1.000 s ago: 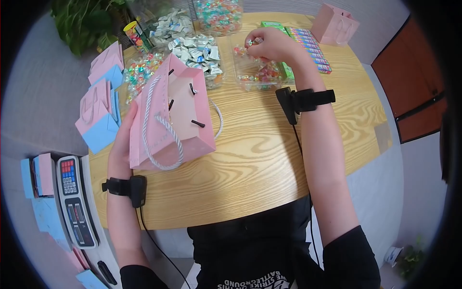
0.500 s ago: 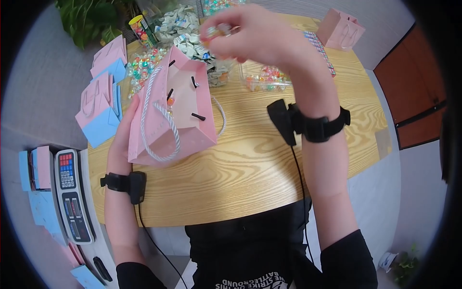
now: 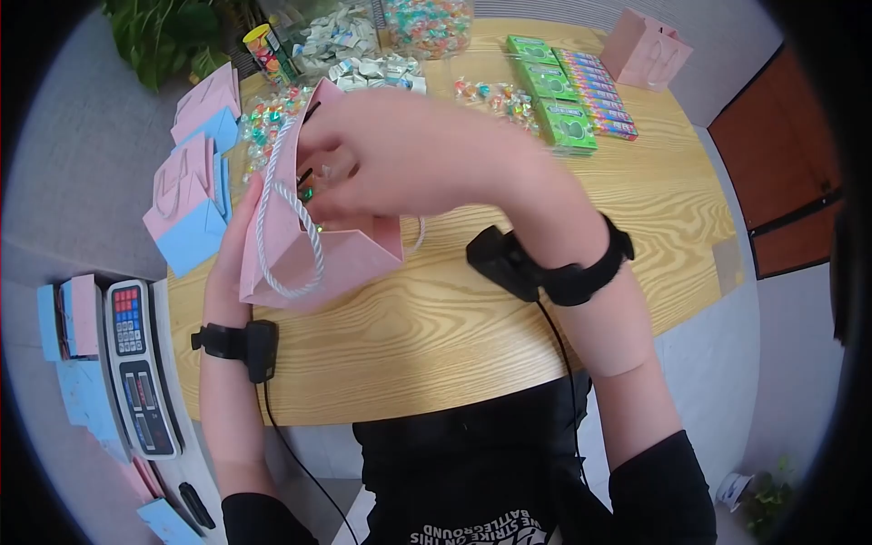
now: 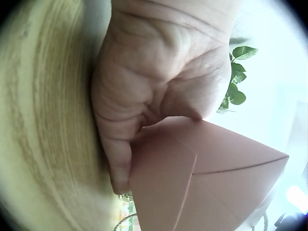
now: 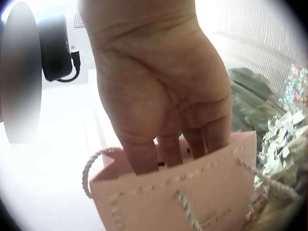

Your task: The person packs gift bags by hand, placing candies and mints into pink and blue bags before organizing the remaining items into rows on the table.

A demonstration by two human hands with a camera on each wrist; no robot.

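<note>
A pink paper gift bag [image 3: 336,268] with white rope handles leans on the table, its mouth tilted up. My left hand [image 4: 159,72] grips its lower side, thumb on one face and fingers along the other. My right hand [image 5: 168,106] reaches into the bag's mouth with fingers spread and pointing down, the fingertips hidden behind the rim in the right wrist view. A green wrapped candy [image 3: 307,193] shows just under these fingers, inside the bag. Beyond the bag, wrapped candies [image 3: 500,98] lie in a clear tray.
Green boxes [image 3: 568,123] and colourful candy sticks [image 3: 599,95] lie at the back right, near another pink bag [image 3: 647,50]. Tubs of candies [image 3: 427,27] and white packets [image 3: 336,41] stand at the back. Pink-and-blue bags [image 3: 186,213] and a scale [image 3: 141,363] are left.
My right hand has lifted candies from the clear tray, moved left and gone down into the bag's mouth, with its fingers now spread. My left hand stays on the bag.
</note>
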